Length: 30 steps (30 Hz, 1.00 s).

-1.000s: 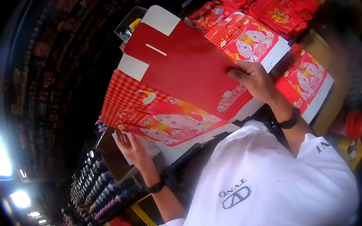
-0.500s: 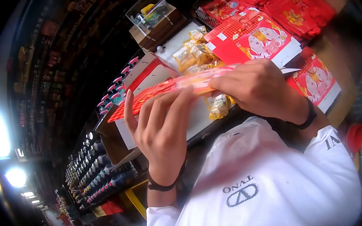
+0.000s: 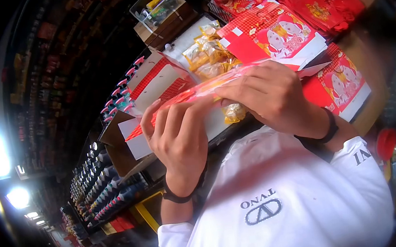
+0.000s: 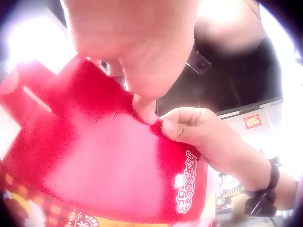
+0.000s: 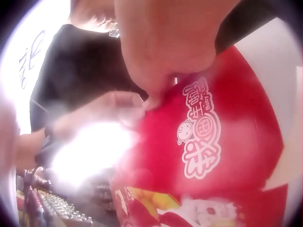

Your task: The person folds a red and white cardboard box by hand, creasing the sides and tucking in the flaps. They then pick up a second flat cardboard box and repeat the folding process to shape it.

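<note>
At the left of the tabletop (image 3: 214,124), a carton with red-checked flaps (image 3: 154,76) shows its white inside; in front of it the left hand (image 3: 179,142) pinches the edge of a flat red gift carton (image 3: 190,94), fingers bent over one side, thumb against the other. That carton is held up over the near edge, before the yellow packets (image 3: 208,57), probably for room to work; the right hand (image 3: 274,93) pinches the same edge just beside the left, seemingly to steady it, while printed cartons (image 3: 286,36) lie rightward, likely for easy reach.
</note>
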### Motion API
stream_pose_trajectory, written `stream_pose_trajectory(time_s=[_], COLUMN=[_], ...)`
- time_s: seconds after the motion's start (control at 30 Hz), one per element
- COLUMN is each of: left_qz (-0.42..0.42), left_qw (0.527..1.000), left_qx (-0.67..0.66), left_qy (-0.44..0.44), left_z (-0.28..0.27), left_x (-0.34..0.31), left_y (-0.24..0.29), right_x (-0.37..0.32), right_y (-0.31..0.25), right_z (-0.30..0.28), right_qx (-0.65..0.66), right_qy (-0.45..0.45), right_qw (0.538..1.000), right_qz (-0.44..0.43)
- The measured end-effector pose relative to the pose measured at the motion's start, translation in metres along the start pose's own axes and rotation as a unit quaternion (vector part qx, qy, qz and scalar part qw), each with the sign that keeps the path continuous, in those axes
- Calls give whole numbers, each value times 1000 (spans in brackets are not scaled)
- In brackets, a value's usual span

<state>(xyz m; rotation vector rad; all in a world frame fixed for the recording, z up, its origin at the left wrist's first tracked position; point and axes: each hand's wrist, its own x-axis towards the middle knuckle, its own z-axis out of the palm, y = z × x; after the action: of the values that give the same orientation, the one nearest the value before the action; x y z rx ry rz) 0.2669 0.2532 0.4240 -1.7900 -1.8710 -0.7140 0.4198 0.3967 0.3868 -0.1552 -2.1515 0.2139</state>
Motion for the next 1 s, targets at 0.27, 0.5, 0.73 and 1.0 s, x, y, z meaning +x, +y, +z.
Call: stream_pose_trajectory(time_s=[0.27,0.5,0.73,1.0], left_qz=[-43,-91,-69,-99], left_qw=[996,994,997,987], left_qx=[-79,-47,-44,-120], left_qy=[-28,-28,-4,-28], left_z=[6,0,3,14], left_x=[-15,-41,-34,-28], left_y=[-6,-31,-28,-16], right_x=[-5,-8,-4,0], right_y=[-1,25,20,0], right_z=[7,-5,-3,11], right_qx=[-68,-28,-53,-108], right_qy=[-68,-93,-84,-99], right_qw=[993,995,995,985], right_qz=[-70,-16,-29,-88])
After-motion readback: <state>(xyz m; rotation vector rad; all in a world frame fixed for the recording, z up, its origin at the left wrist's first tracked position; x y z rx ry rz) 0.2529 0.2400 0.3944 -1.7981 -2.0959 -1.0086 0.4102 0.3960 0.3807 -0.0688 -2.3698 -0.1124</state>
